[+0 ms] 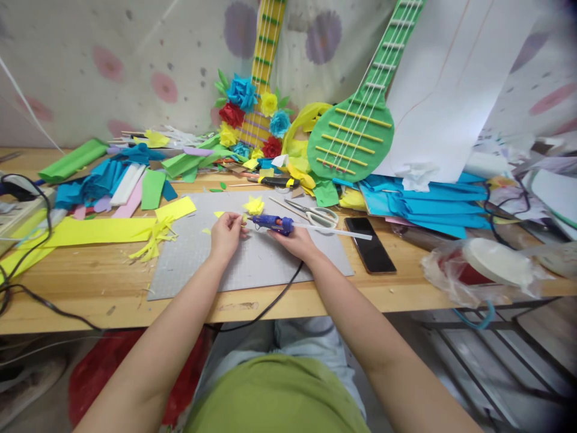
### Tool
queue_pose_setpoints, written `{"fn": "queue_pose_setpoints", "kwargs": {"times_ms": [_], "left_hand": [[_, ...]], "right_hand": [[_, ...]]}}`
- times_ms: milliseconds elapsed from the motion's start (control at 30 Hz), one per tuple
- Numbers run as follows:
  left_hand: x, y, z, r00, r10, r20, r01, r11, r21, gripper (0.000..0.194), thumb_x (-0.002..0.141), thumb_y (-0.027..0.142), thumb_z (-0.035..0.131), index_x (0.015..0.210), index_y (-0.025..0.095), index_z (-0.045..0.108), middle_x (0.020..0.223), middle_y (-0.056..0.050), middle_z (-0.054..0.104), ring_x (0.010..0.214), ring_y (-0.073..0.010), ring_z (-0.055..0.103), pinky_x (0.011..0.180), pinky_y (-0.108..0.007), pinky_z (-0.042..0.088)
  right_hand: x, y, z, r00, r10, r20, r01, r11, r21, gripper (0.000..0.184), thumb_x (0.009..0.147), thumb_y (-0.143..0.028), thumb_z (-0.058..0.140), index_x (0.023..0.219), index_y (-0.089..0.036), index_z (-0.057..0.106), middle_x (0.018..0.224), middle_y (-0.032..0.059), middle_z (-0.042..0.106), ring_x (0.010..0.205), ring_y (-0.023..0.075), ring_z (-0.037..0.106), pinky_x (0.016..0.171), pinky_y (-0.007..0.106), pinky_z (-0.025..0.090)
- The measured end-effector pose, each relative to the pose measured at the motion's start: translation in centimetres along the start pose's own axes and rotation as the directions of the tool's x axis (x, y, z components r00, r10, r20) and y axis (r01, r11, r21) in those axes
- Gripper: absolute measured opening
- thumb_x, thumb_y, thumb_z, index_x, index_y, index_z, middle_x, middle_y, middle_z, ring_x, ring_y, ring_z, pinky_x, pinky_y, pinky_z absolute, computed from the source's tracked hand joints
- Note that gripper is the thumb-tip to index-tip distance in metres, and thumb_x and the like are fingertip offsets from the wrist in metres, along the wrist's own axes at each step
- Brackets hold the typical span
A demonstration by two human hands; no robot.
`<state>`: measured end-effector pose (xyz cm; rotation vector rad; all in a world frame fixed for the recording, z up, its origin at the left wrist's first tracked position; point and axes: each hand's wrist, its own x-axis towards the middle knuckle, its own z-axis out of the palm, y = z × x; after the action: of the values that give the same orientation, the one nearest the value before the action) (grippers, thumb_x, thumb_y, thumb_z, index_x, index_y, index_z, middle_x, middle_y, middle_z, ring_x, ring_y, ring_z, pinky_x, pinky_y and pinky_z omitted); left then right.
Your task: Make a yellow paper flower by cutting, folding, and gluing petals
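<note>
My right hand (pixel 294 240) is wrapped round a blue hot glue gun (pixel 277 224), with a long white glue stick (pixel 347 233) poking out of its back. The nozzle points left, close to the fingertips of my left hand (pixel 226 234). That hand pinches a small yellow paper piece (pixel 244 220), mostly covered by the fingers. Just behind the nozzle sits a yellow paper flower (pixel 255 205) on the grey cutting mat (pixel 189 264). The glue gun's black cord (pixel 283 291) runs down over the table's front edge.
Scissors (pixel 318 216) and a black phone (pixel 369 245) lie to the right. Yellow paper strips (pixel 103 231) and blue crepe paper (pixel 97 180) cover the left. Behind stand a green paper instrument (pixel 351 141) and a yellow one (pixel 264 60) with flowers. Wrapped tape (pixel 496 261) sits far right.
</note>
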<state>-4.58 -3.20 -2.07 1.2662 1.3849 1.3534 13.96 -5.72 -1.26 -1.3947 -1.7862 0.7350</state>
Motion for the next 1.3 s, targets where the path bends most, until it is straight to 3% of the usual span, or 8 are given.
{"fn": "queue_pose_setpoints", "kwargs": {"times_ms": [1300], "left_hand": [[-0.24,-0.11,0.04,0.998,-0.021,0.067,0.015,0.996,0.090,0.014,0.074,0.028,0.055,0.080,0.016,0.053,0.066,0.000,0.062,0.051,-0.0099,0.060,0.046,-0.021,0.049]], "right_hand": [[0.08,0.50,0.25,0.999,-0.013,-0.042,0.015,0.999,0.035,0.034,0.072,-0.045,0.057,0.093,-0.020,0.068,0.088,0.0029,0.069,0.082,0.0208,0.062,0.075,0.032,0.047]]}}
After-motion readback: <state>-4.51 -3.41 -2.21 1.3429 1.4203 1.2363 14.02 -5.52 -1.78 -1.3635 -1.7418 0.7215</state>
